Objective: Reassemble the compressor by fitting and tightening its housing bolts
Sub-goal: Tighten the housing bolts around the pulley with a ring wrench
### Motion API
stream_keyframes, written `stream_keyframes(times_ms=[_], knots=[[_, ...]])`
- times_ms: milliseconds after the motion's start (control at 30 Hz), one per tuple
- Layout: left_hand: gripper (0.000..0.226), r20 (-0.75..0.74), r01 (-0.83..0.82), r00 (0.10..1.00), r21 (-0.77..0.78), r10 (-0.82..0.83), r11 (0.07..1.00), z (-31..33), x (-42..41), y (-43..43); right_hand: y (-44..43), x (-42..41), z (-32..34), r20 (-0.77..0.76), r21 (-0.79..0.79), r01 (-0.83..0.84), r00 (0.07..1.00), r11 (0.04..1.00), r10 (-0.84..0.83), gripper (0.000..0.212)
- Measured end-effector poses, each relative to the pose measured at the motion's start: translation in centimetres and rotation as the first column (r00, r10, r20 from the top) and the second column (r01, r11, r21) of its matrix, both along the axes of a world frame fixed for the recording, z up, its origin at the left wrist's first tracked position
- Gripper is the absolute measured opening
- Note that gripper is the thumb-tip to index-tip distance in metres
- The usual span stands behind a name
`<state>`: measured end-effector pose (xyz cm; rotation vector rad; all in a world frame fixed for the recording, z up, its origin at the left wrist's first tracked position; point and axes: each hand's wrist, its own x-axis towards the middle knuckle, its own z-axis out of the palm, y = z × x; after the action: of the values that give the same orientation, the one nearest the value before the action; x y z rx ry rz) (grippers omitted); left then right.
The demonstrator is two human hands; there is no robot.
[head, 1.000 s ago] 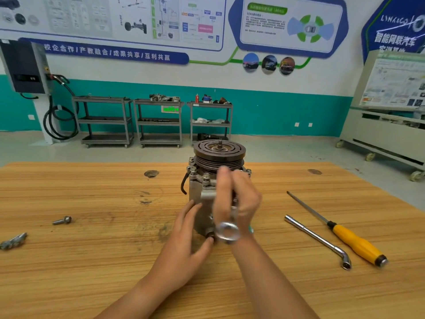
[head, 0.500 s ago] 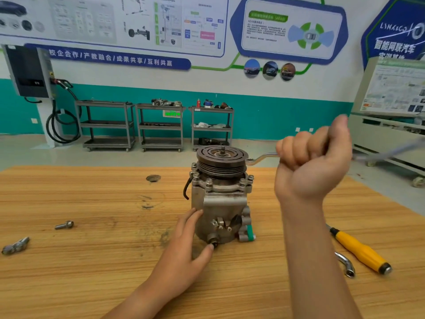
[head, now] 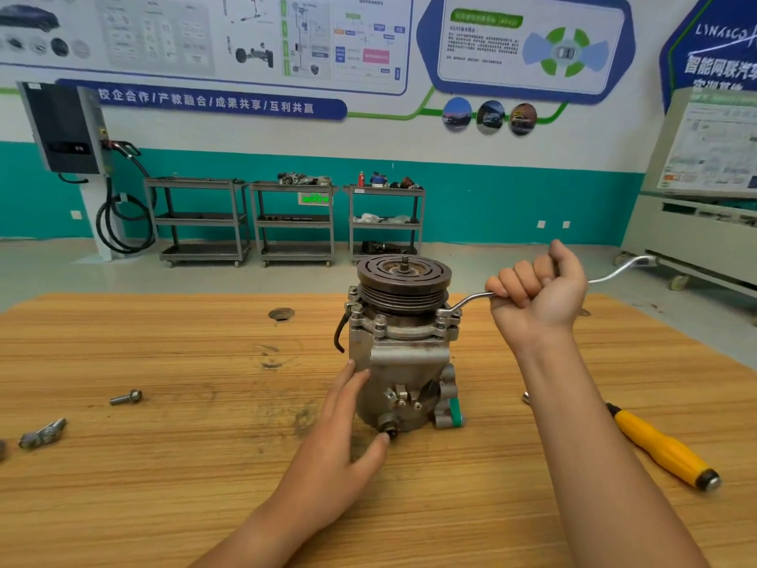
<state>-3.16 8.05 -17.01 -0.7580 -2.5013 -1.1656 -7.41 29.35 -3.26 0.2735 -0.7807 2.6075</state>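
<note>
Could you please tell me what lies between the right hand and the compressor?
In the head view, only the wrench: its bent shank runs from the right hand down to a bolt on the upper flange of the compressor.

Wooden table (head: 164,506), compressor (head: 403,362), bolt (head: 126,398), screwdriver (head: 663,450)

Not much to see body-wise: a left hand (head: 340,428) and a right hand (head: 536,293), both bare, on bare forearms (head: 606,465) that leave the frame around 6 and 5 o'clock. Clothing is out of view.
</note>
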Motion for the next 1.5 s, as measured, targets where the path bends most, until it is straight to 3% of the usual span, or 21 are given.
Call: stream_keyframes(times_ms=[100,167,333,467,533,600,733,900,933,967,1067,1133,1200,1300,1400,1500], knots=[[0.069,-0.039,0.001,0.999,0.012,-0.001,1.000,0.2,0.1,0.0,0.1,0.9,-1.0,0.025,-0.042,0.055,0.998,0.998,-0.054,0.063],[0.069,-0.055,0.002,0.998,0.006,-0.001,1.000,0.2,0.1,0.0,-0.1,1.6,-1.5,-0.036,-0.024,0.067,0.997,0.997,-0.068,0.063],[0.068,-0.053,0.009,0.999,-0.012,-0.010,1.000,0.1,0.2,0.1,-1.9,3.4,-2.5,-0.225,0.148,0.197,0.961,0.969,-0.161,0.065],[0.070,-0.033,0.011,0.999,-0.009,-0.011,1.000,0.0,0.2,0.3,-4.2,4.6,-4.2,-0.310,0.272,0.421,0.889,0.865,-0.336,0.053],[0.070,-0.047,0.009,0.999,0.003,-0.009,1.000,-0.1,0.2,0.4,-6.5,4.8,-5.3,-0.461,0.373,0.620,0.769,0.690,-0.442,0.044],[0.070,-0.057,0.012,0.998,0.027,-0.010,1.000,0.0,0.1,0.4,-9.0,4.2,-5.8,-0.654,0.420,0.805,0.588,0.418,-0.476,0.039],[0.067,-0.120,0.032,0.993,0.108,-0.019,0.994,0.4,0.0,0.3,-12.8,2.1,-5.3,-0.796,0.395,0.918,0.323,-0.034,-0.513,0.059],[0.069,-0.076,0.007,0.997,0.105,0.001,0.994,0.2,-0.2,0.2,-13.7,1.5,-4.8,-0.813,0.391,0.895,0.226,-0.215,-0.537,0.048],[0.068,-0.070,0.006,0.998,0.099,0.001,0.995,0.1,-0.3,0.2,-13.6,2.0,-4.3,-0.806,0.380,0.909,0.234,-0.172,-0.543,0.047],[0.069,-0.066,0.005,0.998,0.090,0.001,0.996,-0.1,-0.4,0.1,-13.3,2.8,-3.6,-0.781,0.370,0.928,0.280,-0.052,-0.559,0.046],[0.071,-0.044,-0.013,0.999,0.077,0.016,0.997,-0.5,-0.3,-0.2,-10.0,6.0,0.0,-0.589,0.174,0.778,0.574,0.604,-0.570,0.047],[0.070,-0.014,-0.015,1.000,0.069,0.016,0.997,-0.4,-0.3,-0.2,-6.1,7.0,2.8,-0.550,0.043,0.535,0.718,0.844,-0.428,0.054],[0.070,0.004,-0.014,1.000,0.053,0.014,0.998,-0.3,-0.2,-0.2,-3.1,6.2,4.7,-0.485,0.083,0.290,0.848,0.953,-0.216,0.060],[0.070,0.017,-0.012,1.000,0.047,0.011,0.999,-0.2,-0.2,-0.2,-1.1,2.8,4.1,-0.187,0.089,0.050,0.982,0.995,-0.032,0.067],[0.069,0.025,-0.004,1.000,0.052,0.002,0.999,-0.2,-0.2,-0.2,-0.3,0.1,1.9,-0.045,0.041,-0.051,0.998,0.998,0.053,0.068],[0.068,0.036,-0.006,0.999,0.065,0.003,0.998,-0.2,-0.3,-0.2,0.0,-1.1,0.4,-0.034,-0.018,-0.116,0.993,0.993,0.116,0.067]])
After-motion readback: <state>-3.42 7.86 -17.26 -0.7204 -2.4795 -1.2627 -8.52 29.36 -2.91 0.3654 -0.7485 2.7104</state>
